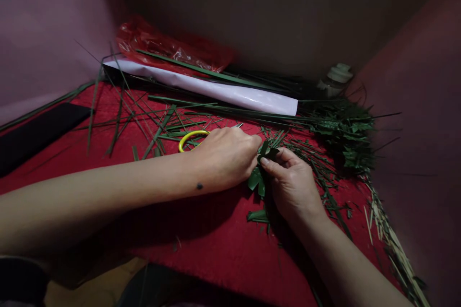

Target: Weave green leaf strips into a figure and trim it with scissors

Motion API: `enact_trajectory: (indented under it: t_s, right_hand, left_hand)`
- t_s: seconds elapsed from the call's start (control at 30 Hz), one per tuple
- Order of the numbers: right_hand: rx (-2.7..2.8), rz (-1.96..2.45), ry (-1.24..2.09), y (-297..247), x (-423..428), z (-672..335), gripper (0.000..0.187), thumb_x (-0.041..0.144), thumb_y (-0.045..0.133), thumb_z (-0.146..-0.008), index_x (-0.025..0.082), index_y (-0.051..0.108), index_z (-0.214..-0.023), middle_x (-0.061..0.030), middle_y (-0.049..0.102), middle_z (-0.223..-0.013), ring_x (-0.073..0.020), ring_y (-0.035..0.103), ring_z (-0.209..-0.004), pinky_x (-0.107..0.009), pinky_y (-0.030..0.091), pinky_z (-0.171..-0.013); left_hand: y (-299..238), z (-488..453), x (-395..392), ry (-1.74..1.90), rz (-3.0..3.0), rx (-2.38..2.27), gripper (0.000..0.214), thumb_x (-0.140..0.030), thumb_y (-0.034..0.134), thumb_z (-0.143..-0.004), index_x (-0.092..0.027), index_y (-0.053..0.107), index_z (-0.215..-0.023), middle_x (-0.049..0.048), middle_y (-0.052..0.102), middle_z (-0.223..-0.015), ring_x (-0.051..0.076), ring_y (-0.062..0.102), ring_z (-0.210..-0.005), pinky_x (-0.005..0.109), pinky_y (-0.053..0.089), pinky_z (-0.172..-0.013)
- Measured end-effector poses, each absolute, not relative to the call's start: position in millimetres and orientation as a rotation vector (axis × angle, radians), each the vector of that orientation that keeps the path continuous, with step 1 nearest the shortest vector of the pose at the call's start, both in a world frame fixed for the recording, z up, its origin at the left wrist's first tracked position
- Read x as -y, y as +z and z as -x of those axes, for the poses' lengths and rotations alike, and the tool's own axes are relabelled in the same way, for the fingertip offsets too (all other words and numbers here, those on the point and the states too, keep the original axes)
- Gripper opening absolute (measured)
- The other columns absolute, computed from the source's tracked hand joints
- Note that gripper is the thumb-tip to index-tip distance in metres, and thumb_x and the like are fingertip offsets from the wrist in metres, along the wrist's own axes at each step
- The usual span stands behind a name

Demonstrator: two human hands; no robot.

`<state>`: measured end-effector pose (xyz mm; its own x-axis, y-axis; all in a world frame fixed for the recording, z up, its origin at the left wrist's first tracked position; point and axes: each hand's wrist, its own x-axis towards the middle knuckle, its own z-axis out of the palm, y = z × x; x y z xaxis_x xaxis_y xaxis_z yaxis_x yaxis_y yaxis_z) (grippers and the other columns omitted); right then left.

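Both hands meet over a small folded green leaf piece (258, 177) just above the red cloth (216, 235). My left hand (225, 156) pinches its upper end, fingers closed. My right hand (291, 182) grips the same piece from the right, thumb and fingers pressed on it. Behind my left hand lie scissors with a yellow handle (190, 137), partly hidden by that hand. A loose green leaf scrap (258, 216) rests on the cloth below the hands.
Long green leaf strips (158, 120) and cut scraps are scattered across the cloth. A white sheet (216, 90) and a red plastic bag (169, 50) lie at the back. A pile of folded leaf pieces (345, 132) sits right, thin pale sticks (392, 244) along the right edge.
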<state>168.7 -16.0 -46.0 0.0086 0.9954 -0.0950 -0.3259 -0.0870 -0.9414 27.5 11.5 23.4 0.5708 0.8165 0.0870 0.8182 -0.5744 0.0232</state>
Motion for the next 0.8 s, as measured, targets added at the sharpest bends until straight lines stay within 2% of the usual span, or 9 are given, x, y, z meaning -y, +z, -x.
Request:
enact_trajectory:
  t_s: [0.17, 0.27, 0.47, 0.8]
  right_hand:
    - [0.917, 1.034, 1.378, -45, 15, -168, 0.016, 0.020, 0.069, -0.066, 0.018, 0.058, -0.078, 0.0013, 0.058, -0.073, -0.0109, 0.052, -0.063, -0.023, 0.042, -0.059]
    - [0.922, 1.043, 1.360, -44, 15, -168, 0.015, 0.020, 0.068, -0.065, 0.018, 0.058, -0.077, 0.0008, 0.059, -0.076, -0.0109, 0.052, -0.063, -0.023, 0.043, -0.060]
    - [0.945, 1.069, 1.350, -43, 14, -169, 0.013, 0.019, 0.067, -0.066, 0.018, 0.058, -0.075, 0.0015, 0.059, -0.073, -0.0109, 0.052, -0.065, -0.022, 0.042, -0.061]
    - [0.923, 1.064, 1.387, -43, 14, -170, 0.015, 0.019, 0.068, -0.065, 0.018, 0.059, -0.077, 0.0010, 0.059, -0.074, -0.0122, 0.053, -0.065, -0.025, 0.043, -0.065]
  left_hand:
    - [27, -28, -11, -0.176, 2.818, 1.458, 0.023, -0.026, 0.043, -0.078, -0.017, 0.063, -0.084, 0.0066, 0.061, -0.061, 0.019, 0.058, -0.058, 0.025, 0.032, -0.047]
    - [26, -27, -16, -0.260, 2.900, 1.507, 0.021, -0.024, 0.044, -0.077, -0.016, 0.063, -0.076, 0.0054, 0.061, -0.059, 0.015, 0.056, -0.055, 0.024, 0.034, -0.048]
    - [22, -22, -31, -0.369, 3.364, 1.892, 0.017, -0.021, 0.042, -0.073, -0.016, 0.054, -0.063, -0.0012, 0.059, -0.049, 0.009, 0.050, -0.033, 0.018, 0.032, -0.034]
    - [24, -22, -26, -0.488, 3.306, 1.808, 0.015, -0.017, 0.041, -0.070, -0.017, 0.047, -0.056, -0.0037, 0.053, -0.044, 0.008, 0.048, -0.033, 0.017, 0.030, -0.034]
